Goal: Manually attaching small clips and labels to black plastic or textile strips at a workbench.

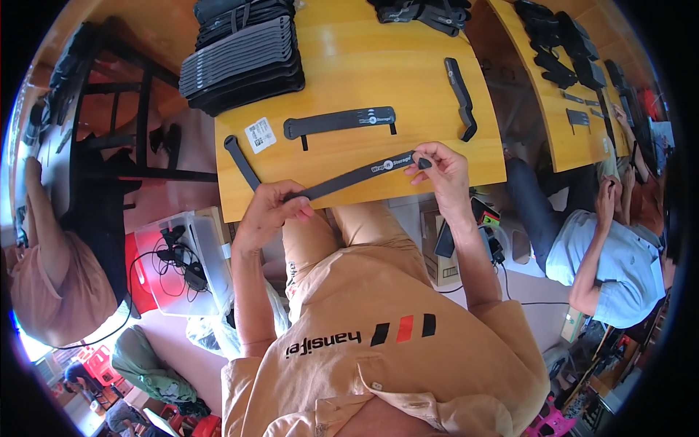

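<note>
A black strap (357,177) with white print stretches between my hands over the near edge of the yellow table (408,65). My left hand (268,213) pinches its lower left end, and my right hand (444,178) grips the other end, which shows a small dark tip between thumb and fingers. Just beyond it lies a wider grey-black strap (331,124) with two short dark pieces poking out below. Another narrow strap (242,162) runs down toward my left hand. On the right, a bent black strap (459,98) rests apart from my right hand.
A tall stack of folded black straps (244,65) stands at the far left, near a white label (260,135). More dark straps (426,13) lie at the back. Below left is a clear plastic bin (175,269) with black cables. People sit on both sides; another table (542,109) stands right.
</note>
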A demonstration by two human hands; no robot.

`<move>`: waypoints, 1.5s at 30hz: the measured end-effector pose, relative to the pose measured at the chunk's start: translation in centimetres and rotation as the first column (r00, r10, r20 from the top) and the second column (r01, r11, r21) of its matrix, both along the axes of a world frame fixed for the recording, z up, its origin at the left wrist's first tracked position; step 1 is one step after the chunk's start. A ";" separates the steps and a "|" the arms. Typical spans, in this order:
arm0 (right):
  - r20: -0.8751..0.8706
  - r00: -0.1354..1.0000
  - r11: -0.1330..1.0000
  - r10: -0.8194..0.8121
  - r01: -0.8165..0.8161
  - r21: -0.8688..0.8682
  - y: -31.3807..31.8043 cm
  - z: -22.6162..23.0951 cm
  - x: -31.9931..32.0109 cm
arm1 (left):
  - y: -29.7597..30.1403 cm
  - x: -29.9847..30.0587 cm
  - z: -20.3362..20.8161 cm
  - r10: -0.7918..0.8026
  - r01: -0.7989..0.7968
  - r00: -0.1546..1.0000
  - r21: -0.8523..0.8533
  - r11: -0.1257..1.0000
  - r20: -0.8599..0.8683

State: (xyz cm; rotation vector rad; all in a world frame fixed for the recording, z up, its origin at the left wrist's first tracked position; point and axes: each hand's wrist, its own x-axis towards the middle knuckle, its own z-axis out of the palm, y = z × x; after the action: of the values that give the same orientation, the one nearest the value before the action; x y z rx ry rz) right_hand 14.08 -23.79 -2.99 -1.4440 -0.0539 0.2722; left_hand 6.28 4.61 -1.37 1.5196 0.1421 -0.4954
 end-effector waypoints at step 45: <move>-0.027 0.969 0.926 -0.246 0.227 -0.302 3.4 -5.9 6.6 | -0.3 7.5 -6.7 0.592 -0.626 0.779 0.224 0.747 0.206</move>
State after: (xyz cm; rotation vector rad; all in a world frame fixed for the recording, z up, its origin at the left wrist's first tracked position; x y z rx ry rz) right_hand 20.63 -20.37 -8.85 -1.7223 0.2228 0.1303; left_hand 13.76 4.35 -8.09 1.6636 0.6206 0.1613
